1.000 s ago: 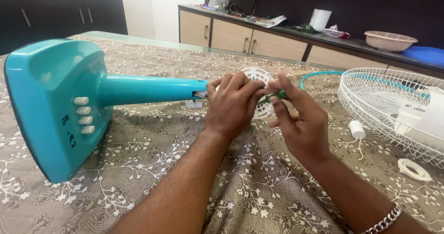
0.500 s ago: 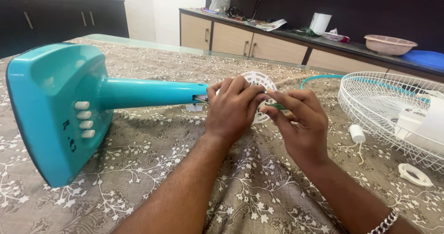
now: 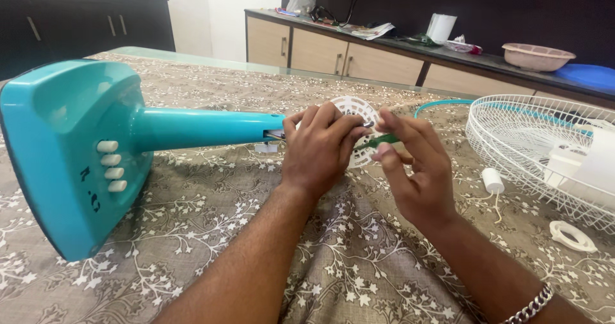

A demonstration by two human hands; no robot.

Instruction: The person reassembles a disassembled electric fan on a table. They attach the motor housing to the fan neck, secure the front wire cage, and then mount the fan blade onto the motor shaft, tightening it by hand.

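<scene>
Both hands meet at the picture's centre, over the table [image 3: 211, 74]. Left hand [image 3: 317, 148] is curled shut around the white vented motor cover [image 3: 359, 109], at the end of the teal fan stand [image 3: 128, 145], which lies on its side toward nine o'clock. Right hand [image 3: 416, 170], at three o'clock of the left, pinches a green-handled screwdriver [image 3: 378, 140] between thumb and fingers, its tip against the cover. White wire fan guard [image 3: 519, 138] rests at three o'clock; a small white capacitor [image 3: 494, 180] and a white plastic ring [image 3: 572, 235] lie near four o'clock.
</scene>
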